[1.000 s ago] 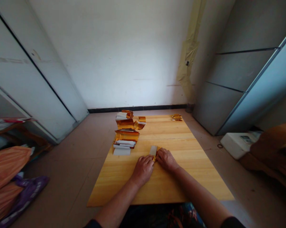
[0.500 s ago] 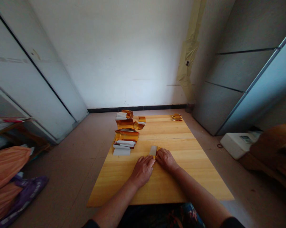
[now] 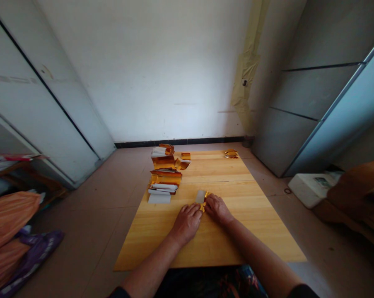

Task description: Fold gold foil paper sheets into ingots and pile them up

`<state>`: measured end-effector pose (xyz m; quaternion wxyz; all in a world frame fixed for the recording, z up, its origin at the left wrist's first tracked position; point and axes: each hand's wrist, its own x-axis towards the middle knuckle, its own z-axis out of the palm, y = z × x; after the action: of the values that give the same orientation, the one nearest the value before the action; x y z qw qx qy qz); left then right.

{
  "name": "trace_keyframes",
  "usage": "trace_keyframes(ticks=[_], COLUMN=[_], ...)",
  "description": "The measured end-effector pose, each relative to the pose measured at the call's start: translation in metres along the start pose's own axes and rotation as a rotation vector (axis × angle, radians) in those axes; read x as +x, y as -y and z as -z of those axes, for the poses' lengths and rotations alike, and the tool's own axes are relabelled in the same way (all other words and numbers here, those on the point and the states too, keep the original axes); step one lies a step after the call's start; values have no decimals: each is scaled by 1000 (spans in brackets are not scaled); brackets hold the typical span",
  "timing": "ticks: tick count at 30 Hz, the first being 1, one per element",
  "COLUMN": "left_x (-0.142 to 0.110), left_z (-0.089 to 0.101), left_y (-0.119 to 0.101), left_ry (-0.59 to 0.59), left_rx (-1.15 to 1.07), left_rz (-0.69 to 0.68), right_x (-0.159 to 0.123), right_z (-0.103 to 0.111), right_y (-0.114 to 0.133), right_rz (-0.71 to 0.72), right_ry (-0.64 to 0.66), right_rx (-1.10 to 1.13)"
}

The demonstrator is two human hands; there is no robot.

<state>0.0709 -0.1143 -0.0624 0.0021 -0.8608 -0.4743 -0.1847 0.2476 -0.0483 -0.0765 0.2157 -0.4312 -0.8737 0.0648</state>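
A small sheet of gold foil paper (image 3: 201, 196), its pale grey back showing, lies on the wooden table in front of me. My left hand (image 3: 187, 222) presses its bent fingers on the sheet's near edge, where a bit of gold is turned up. On the right edge, my right hand (image 3: 218, 209) has its fingers closed over a folded gold strip. Fingers cover part of the sheet, so the exact folds are hidden. To the upper left sit stacks of gold paper (image 3: 165, 178) with pale backs. A folded gold paper piece (image 3: 231, 154) rests at the far right corner.
The wooden table (image 3: 236, 248) stands low before a white wall. A grey cabinet (image 3: 298, 107) is at the right, with a white box (image 3: 311, 189) on the floor. Orange and purple bags (image 3: 13, 231) lie at the left.
More of the gold edge shows between my hands, standing up by the left fingertips. Both hands have hardly moved, and the stacks are unchanged.
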Motion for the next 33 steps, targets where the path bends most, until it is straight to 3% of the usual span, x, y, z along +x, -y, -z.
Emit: trace_keyframes(ticks=[14, 23, 33], left_x=[0, 2, 2], left_z=[-7, 0, 1], left_y=[0, -6, -7], left_ry=[-15, -8, -9], left_rx=[86, 28, 0], left_rz=[-14, 38, 52], right_x=[3, 4, 4], right_z=[7, 11, 14], right_y=[2, -4, -7], right_rz=[-42, -52, -96], right_ry=[-24, -34, 6], right_rx=[169, 397, 418])
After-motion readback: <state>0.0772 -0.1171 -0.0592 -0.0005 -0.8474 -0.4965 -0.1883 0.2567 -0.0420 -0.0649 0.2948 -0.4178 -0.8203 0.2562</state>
